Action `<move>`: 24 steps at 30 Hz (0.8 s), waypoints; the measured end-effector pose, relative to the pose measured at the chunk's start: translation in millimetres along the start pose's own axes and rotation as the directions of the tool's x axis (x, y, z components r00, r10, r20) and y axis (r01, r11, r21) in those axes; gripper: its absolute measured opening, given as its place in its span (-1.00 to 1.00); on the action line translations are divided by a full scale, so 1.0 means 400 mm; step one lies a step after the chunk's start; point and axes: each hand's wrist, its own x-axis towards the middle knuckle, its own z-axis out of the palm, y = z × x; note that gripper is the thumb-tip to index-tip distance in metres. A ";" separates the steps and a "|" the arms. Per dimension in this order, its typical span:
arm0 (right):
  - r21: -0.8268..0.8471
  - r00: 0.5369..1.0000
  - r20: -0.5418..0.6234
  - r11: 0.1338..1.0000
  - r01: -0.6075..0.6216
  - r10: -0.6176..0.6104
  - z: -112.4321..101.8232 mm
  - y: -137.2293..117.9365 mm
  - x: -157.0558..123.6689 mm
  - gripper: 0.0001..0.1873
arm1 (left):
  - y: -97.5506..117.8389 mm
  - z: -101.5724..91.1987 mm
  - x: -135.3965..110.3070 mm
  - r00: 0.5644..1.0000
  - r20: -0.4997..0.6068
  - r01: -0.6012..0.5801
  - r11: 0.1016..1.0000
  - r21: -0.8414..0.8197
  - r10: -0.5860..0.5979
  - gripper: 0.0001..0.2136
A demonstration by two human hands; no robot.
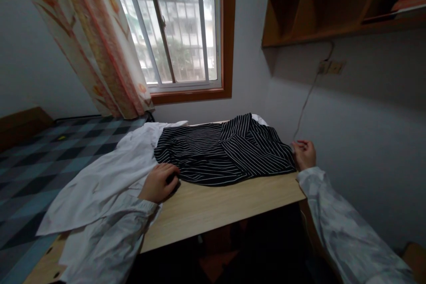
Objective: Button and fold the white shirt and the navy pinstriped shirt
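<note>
1. The black, white-striped cloth garment (213, 153) lies creased mid-frame on the pale wooden surface (216, 204); gentle, even tension should suit it.
2. Left hand (160, 182), left of centre, and right hand (305, 155), at right, curl at its edges; whether they pinch, I cannot tell.

Head-worn cam, near tabletop (226, 206), looks fwd/down w/ window (183, 26) ahead.

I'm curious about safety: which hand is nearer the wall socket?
Right. The right hand is below the wall socket; the left hand is lower and much farther left.
</note>
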 end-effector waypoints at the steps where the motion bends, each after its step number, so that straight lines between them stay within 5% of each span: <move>1: -0.056 0.999 0.023 0.998 0.034 -0.033 -0.006 -0.008 -0.008 -0.39 | 0.002 -0.006 -0.004 0.999 0.014 -0.038 0.999 0.012 0.038 -0.73; 3: -0.133 0.985 0.112 0.980 0.148 -0.133 -0.023 -0.033 -0.028 -0.50 | 0.001 -0.019 -0.014 0.991 0.052 -0.122 0.992 0.023 0.121 -0.60; 5: -0.156 0.914 0.269 0.922 0.354 -0.305 -0.050 -0.063 -0.048 -0.61 | -0.004 -0.029 -0.026 0.980 0.089 -0.181 0.983 0.023 0.178 -0.51; 8: -0.063 0.724 0.514 0.821 0.567 -0.460 -0.097 -0.100 -0.078 -0.68 | -0.018 -0.037 -0.039 0.970 0.143 -0.203 0.979 0.025 0.198 -0.61; 11: 0.038 0.524 0.705 0.763 0.645 -0.479 -0.128 -0.114 -0.102 -0.48 | -0.026 -0.042 -0.041 0.974 0.166 -0.159 0.987 0.003 0.157 -0.75; 13: 0.059 0.448 0.771 0.751 0.657 -0.453 -0.134 -0.112 -0.109 -0.39 | -0.025 -0.051 -0.039 0.982 0.152 -0.108 0.993 -0.046 0.114 -0.76; 18: 0.052 0.420 0.799 0.745 0.665 -0.430 -0.134 -0.084 -0.096 -0.67 | -0.036 -0.084 -0.047 0.993 0.112 0.054 0.980 -0.194 -0.033 -0.68; 24: -0.070 0.556 0.755 0.802 0.594 -0.346 -0.155 -0.046 -0.065 -0.65 | -0.080 -0.114 -0.068 0.982 0.151 0.149 0.954 -0.260 -0.112 -0.68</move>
